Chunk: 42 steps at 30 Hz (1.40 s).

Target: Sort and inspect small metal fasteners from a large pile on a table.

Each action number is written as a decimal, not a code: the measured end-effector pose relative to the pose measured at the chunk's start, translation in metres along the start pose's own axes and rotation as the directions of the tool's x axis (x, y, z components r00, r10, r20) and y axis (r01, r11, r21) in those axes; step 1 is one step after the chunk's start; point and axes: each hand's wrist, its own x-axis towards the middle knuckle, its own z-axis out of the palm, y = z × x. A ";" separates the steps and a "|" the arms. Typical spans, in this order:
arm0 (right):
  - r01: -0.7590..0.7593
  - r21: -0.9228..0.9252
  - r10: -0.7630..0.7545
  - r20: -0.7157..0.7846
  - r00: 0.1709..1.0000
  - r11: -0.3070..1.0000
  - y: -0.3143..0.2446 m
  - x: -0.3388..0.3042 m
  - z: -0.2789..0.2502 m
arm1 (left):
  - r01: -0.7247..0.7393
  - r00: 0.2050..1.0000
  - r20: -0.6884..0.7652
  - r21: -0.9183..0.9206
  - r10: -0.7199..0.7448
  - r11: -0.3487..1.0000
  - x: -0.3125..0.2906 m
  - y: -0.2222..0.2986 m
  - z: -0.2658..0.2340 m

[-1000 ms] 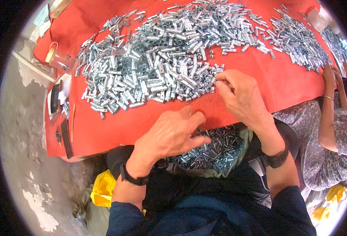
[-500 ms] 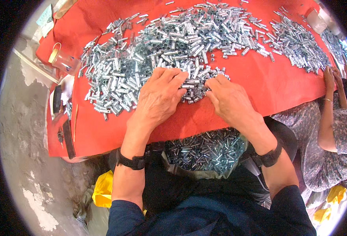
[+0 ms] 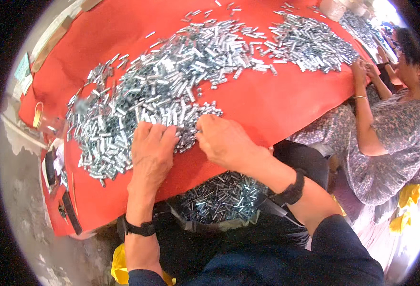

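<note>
A big heap of small shiny metal cylinders [image 3: 172, 81] lies spread over a red tabletop [image 3: 257, 105]. My left hand [image 3: 151, 150] rests palm down on the near edge of the heap, fingers together over the pieces. Beside it, my right hand [image 3: 224, 142] is curled at the heap's edge, its fingertips among the cylinders; whether it grips any is hidden. Both wrists wear black bands. Below the table edge, on my lap, a dark bag [image 3: 222, 198] holds several more of the metal pieces.
Another person in a patterned dress [image 3: 386, 143] sits at the right, hands at a second pile of metal pieces [image 3: 314, 47]. A yellow bag [image 3: 117, 264] lies on the floor. Dark flat objects [image 3: 69, 212] rest at the table's left edge.
The view has shifted left and tilted. My left hand went from the table edge up onto the heap; both hands now press at its near edge, side by side.
</note>
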 end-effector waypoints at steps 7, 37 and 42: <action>0.067 0.416 -0.029 -0.096 0.995 0.907 -0.016 0.000 -0.007 | 0.133 0.985 -0.086 -0.180 -0.150 0.975 -0.012 0.007 -0.013; -0.140 0.748 0.144 0.060 0.988 0.649 -0.039 -0.014 0.001 | 0.506 0.717 0.386 -0.861 -0.581 0.052 -0.023 0.026 -0.011; -0.063 0.718 0.118 -0.027 0.993 0.693 -0.036 -0.016 0.009 | 0.488 0.789 0.319 -0.845 -0.524 0.220 -0.028 0.029 -0.009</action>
